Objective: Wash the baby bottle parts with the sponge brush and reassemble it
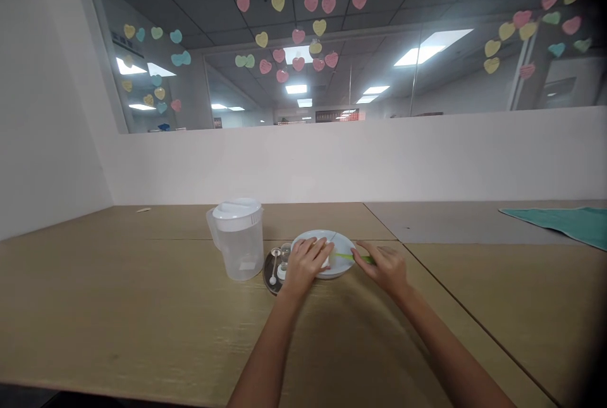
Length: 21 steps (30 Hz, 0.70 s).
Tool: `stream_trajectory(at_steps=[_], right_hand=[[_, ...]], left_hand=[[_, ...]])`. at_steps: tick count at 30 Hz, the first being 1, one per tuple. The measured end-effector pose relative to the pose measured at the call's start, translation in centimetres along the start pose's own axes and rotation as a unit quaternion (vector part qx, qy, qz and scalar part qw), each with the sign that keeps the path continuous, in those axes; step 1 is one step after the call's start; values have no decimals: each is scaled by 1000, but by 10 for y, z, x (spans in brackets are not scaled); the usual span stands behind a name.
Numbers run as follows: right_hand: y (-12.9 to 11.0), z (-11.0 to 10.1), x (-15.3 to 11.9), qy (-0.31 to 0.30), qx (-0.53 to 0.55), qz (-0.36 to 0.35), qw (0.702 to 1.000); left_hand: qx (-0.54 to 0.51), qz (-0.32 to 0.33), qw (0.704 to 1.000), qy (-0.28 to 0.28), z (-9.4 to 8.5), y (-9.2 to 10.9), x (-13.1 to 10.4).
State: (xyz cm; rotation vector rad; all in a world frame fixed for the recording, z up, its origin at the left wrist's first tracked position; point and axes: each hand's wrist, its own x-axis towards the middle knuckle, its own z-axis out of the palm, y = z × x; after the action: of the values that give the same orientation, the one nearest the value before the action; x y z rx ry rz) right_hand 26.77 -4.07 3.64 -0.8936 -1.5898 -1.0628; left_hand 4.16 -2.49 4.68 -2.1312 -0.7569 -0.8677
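Note:
In the head view, my left hand (308, 262) lies over the left side of a white plate (344, 247). Its fingers press together on a small white object (325, 262), mostly covered, whose kind I cannot make out. My right hand (386, 269) is closed around the green handle of a slim knife-like tool (344, 256). The tool's thin yellow-green length points left across the plate, its tip close to the left fingers. Beside my left hand is a dark round tray (269, 284) carrying a small white spoon (273, 272) and a small glass container (285, 251).
A clear plastic pitcher (241, 247) with a white lid stands left of the tray. On the far right, a teal cloth (569, 221) lies on the table (142, 319). A white wall (322, 164) rises behind, below a window with heart-shaped notes.

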Motion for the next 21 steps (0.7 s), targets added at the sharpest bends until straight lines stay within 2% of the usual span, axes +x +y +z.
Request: stream_trajectory(at_steps=[5,8,14,18,21], right_hand=[[23,2,-10,2,-20,41,999],[37,5,-23,-17,-25,76,997],[49,9,-40,-108,-22,197,974],[56,5,-45,-122,-31,234,964],[63,2,-47,-120,-63,292,947]], left_hand=[[31,-55,998,22,0,-4,-1],[16,-48,998,32,0,-4,-2],[-41,-18,999,17,1,4,0],[-64,-36,997,19,-1,5,0],[-78,-60,994,37,-4,4,-1]])
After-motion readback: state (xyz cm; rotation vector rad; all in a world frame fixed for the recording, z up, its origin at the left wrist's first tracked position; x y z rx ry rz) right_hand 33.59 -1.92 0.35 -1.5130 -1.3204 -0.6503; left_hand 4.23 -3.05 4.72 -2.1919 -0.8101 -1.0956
